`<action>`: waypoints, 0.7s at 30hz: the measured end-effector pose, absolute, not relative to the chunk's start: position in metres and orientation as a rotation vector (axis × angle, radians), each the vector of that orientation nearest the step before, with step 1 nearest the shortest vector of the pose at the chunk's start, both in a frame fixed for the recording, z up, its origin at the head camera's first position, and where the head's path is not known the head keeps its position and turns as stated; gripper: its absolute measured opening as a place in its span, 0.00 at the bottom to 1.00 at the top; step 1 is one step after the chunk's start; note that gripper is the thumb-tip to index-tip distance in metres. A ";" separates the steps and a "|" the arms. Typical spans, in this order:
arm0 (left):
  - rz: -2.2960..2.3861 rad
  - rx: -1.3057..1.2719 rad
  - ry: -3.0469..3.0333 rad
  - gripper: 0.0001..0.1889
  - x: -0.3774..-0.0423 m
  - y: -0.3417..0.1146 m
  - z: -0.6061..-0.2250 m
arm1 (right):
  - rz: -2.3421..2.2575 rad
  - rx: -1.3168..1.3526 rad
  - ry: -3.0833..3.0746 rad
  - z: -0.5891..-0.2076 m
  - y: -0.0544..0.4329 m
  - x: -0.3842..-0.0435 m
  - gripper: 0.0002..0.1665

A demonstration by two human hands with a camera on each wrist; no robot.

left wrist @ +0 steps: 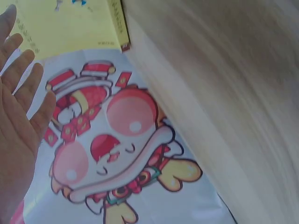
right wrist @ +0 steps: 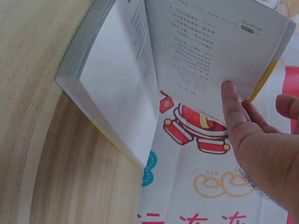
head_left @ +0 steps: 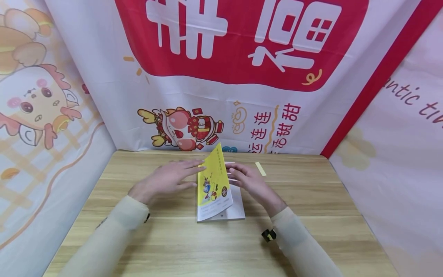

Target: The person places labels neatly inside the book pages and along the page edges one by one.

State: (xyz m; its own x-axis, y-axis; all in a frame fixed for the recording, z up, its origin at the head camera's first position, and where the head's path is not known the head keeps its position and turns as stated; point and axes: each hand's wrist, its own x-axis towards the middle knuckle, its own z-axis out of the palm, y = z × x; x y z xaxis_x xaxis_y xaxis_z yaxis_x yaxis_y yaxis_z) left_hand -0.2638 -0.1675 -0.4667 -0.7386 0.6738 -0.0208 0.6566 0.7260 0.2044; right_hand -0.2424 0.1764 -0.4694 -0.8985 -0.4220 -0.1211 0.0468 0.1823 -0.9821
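Rear boundary: a large white fabric sheet [head_left: 238, 79] printed with a red panel, white characters and a cartoon figure hangs at the far edge of the table.

Work surface: a light-brown wood-grain table [head_left: 194, 254].

My forearms: both clad in cream-coloured sleeves [head_left: 294, 234], reaching in from the near side.

Item handled: a paperback book with a yellow-and-white illustrated cover [head_left: 210, 181], located on the table between my hands, toward the far side. It stands partly open, its front part raised at a slant and printed pages visible inside.

My right hand [head_left: 250, 181]: fingers extended inside the opening, one fingertip against a printed page; thumb apart, no clenching.

My left hand [head_left: 169, 179]: fingers straight and spread, grasping nothing, at the cover's left edge; contact I cannot tell.

Smallest: a narrow pale-yellow strip [head_left: 260, 169] lies flat beyond my right hand.
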 end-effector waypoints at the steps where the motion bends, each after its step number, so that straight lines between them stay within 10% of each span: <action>1: 0.278 1.099 2.842 0.40 -0.265 -0.171 -0.466 | -1.760 -0.365 2.094 -0.469 0.175 -0.241 0.31; 21: 0.416 1.098 3.023 0.41 -0.260 -0.225 -0.446 | -1.504 -0.588 2.090 -0.482 0.142 -0.227 0.30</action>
